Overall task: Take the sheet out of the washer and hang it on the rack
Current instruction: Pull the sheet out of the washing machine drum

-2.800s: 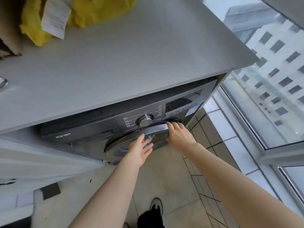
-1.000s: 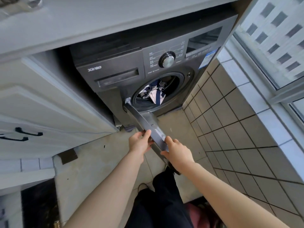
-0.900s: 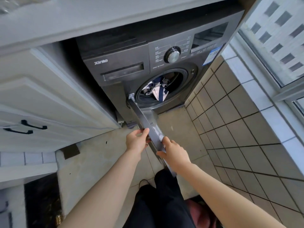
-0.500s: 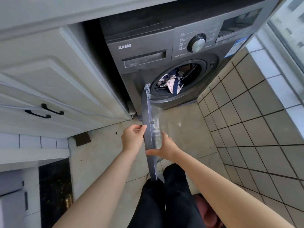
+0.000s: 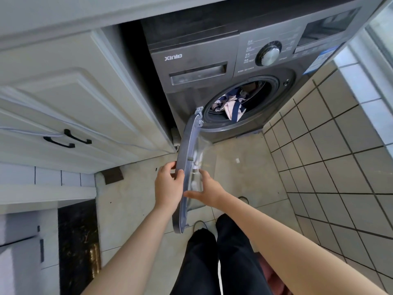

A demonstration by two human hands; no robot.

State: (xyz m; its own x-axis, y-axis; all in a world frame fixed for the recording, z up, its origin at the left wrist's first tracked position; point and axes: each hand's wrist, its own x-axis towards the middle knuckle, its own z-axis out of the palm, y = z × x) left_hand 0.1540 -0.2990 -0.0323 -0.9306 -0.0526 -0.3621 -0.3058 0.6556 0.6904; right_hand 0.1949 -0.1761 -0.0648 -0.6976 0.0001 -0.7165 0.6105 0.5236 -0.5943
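The door (image 5: pixel 187 150) is gripped at its edge by the left hand (image 5: pixel 169 188), fingers curled; the right hand (image 5: pixel 207 191) is pressed flat against its inner face. The sheet (image 5: pixel 230 104) is bunched inside the washer (image 5: pixel 197 58). Released early, the door could be swung back, blocking the reach.

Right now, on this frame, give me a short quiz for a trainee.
1. True or false: the washer door is shut.
2. The left hand grips: A the dial, B the door's rim, C a cabinet handle.
3. Fill in: the sheet lies in the ___.
Key: 1 false; 2 B; 3 drum.
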